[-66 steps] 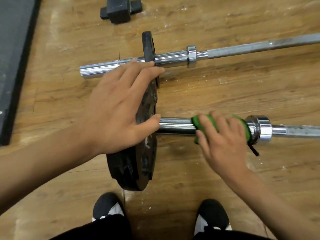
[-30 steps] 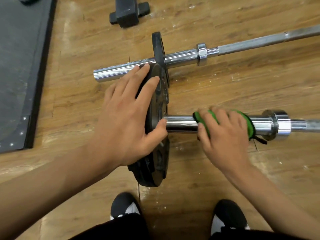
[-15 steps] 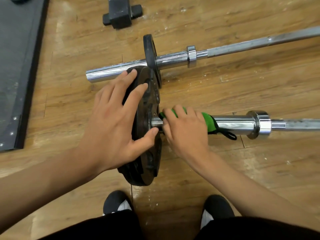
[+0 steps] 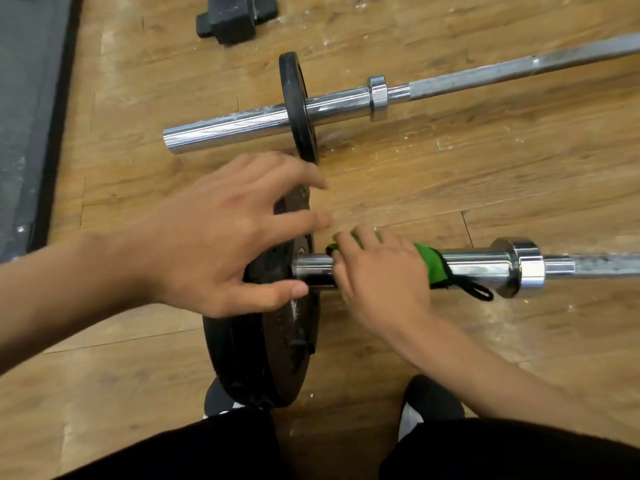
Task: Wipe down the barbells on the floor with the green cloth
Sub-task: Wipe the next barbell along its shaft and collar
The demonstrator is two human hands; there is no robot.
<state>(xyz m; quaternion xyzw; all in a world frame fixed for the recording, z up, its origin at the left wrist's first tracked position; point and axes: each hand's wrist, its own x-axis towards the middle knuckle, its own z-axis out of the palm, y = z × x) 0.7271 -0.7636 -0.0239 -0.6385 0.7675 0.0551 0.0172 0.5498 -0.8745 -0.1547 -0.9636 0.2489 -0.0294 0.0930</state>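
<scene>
Two chrome barbells lie on the wooden floor. On the near barbell (image 4: pixel 481 265) my right hand (image 4: pixel 381 282) grips the green cloth (image 4: pixel 431 263) wrapped round the sleeve, close to a big black weight plate (image 4: pixel 277 344). My left hand (image 4: pixel 221 233) rests on the outer face of that plate, fingers spread and straight, thumb against the plate near the sleeve's end. The far barbell (image 4: pixel 332 107) carries a smaller black plate (image 4: pixel 298 105) and nothing touches it.
A dark rubber mat (image 4: pixel 27 109) runs along the left edge. A black block-shaped piece of equipment (image 4: pixel 235 17) sits on the floor at the top. My two shoes (image 4: pixel 429 400) stand just below the near plate. Bare wooden floor (image 4: pixel 485 174) lies between the bars.
My right hand slid the cloth left along the near sleeve, from beside the collar to near the plate. My left hand stayed on the plate, its fingers lifting slightly off the rim.
</scene>
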